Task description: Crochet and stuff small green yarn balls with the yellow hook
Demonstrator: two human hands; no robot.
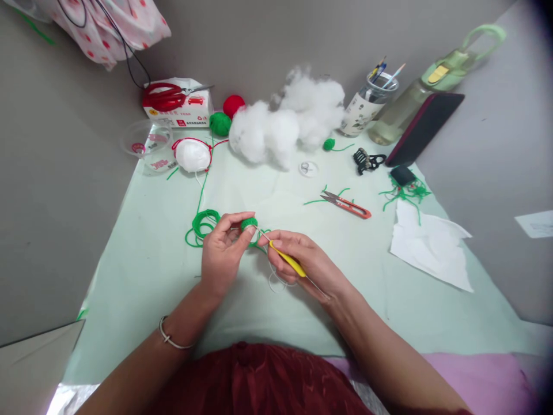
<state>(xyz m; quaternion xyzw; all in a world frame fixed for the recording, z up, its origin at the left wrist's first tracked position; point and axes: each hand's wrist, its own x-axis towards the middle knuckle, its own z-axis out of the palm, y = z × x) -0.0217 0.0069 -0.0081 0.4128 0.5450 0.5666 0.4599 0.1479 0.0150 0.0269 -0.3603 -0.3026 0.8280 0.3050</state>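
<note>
Right in the thick of it: pinching the small green crochet piece [249, 222] between thumb and fingers of the left hand [222, 248], held up over the middle of the pale cloth [142, 276]. Clamped firmly round the yellow-handled hook [288, 259] with the right hand [305, 253], and pointing its metal tip straight at the piece, touching or just short of it, too small to tell. Already worked into a little rounded form, by the look of it, but probably not finished off, judging by the hook in play and the loose green yarn [199, 219] coiled just beside the left hand. Not touching the orange snips [348, 206], so likely left with ends to trim. Further back, near the white stuffing [268, 132], looking done on a small green ball [329, 144] with a long tail. No telling about any filling inside the piece.
</note>
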